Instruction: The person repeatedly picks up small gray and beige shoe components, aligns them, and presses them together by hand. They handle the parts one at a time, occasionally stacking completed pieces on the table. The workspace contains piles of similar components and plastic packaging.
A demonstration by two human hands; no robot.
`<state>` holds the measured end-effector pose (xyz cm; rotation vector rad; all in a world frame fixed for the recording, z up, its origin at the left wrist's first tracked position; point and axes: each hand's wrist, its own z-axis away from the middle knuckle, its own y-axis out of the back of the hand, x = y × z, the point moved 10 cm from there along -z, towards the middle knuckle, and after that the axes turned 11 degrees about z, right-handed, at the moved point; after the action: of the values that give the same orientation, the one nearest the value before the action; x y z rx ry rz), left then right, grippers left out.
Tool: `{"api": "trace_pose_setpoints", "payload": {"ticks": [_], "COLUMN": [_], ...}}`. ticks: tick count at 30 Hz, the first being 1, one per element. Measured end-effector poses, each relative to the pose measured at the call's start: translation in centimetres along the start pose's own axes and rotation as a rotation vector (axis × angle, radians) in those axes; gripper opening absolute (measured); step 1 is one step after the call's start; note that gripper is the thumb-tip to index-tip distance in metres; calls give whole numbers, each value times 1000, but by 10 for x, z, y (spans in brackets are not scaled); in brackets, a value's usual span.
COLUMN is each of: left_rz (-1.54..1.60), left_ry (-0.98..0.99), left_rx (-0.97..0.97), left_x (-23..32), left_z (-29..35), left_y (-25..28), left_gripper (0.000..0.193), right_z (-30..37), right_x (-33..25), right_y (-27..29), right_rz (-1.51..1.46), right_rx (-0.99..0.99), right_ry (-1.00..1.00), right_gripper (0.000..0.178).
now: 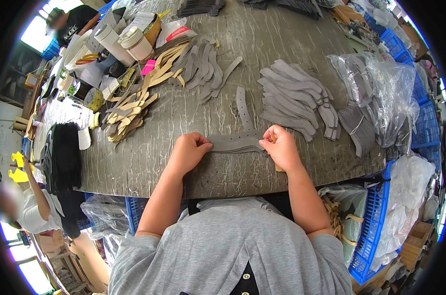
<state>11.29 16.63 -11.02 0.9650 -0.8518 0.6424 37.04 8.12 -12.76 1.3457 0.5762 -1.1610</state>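
Note:
A curved grey strap with small holes lies crosswise in front of me, seemingly on top of others like it. My left hand is closed, thumb and fingers pinching its left end. At its right end my right hand is closed too, the thumb tip at the strap. A narrow tan piece pokes out under the right hand, and a bit of tan shows between its fingers. Just beyond the strap, a single grey strap with holes points away from me.
Fanned grey straps lie right of centre, bundled ones and clear plastic bags farther right. Tan straps, cups and black strips sit left. A blue crate stands below the table's right edge. Two people are at left.

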Motion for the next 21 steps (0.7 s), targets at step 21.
{"api": "trace_pose_setpoints", "payload": {"ticks": [21], "left_rz": [-26], "left_ry": [-26], "left_rx": [-21], "left_x": [1], "left_z": [-4], "left_y": [-1], "left_gripper": [16], "right_z": [43], "right_x": [-67], "right_y": [-48], "right_rz": [896], "right_rx": [-35], "right_ry": [711], "right_gripper": [49]}}
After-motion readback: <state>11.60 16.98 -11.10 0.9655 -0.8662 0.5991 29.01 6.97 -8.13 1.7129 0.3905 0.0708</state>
